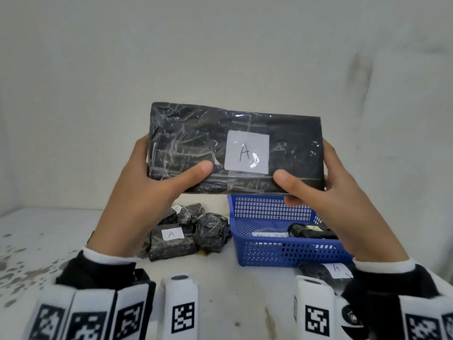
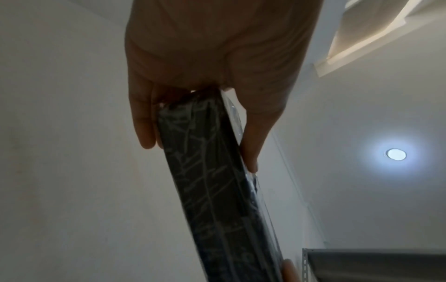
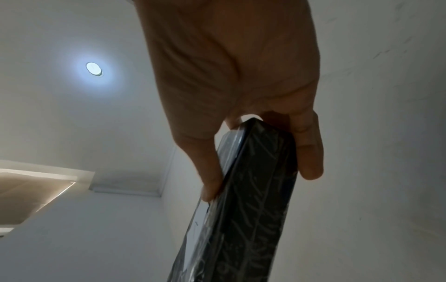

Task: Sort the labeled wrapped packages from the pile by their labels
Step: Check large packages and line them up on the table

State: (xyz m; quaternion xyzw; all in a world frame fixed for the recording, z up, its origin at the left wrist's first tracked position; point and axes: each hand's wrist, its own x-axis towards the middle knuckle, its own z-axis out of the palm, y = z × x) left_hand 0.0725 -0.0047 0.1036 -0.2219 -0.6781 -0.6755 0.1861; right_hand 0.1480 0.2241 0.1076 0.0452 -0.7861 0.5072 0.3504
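Nearest, at the tabletop's front edge, one wrapped package (image 1: 326, 272) labelled A lies before the blue basket (image 1: 267, 209). Above the tabletop, the left hand (image 1: 137, 190) and right hand (image 1: 326, 190) each clasp an end of the large flat package (image 1: 196, 143), its A label (image 1: 247, 152) facing the person. It looks stiff, the glossy film slippery; gripping both short ends seems safest. Farther back sits the pile (image 1: 191, 229).

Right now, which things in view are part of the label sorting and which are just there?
Part of the job:
- flat A package, held up by left hand and right hand
- pile of packages
- blue basket, package inside
- A package before the basket

Just there:
- stained table
- wall
- ceiling light
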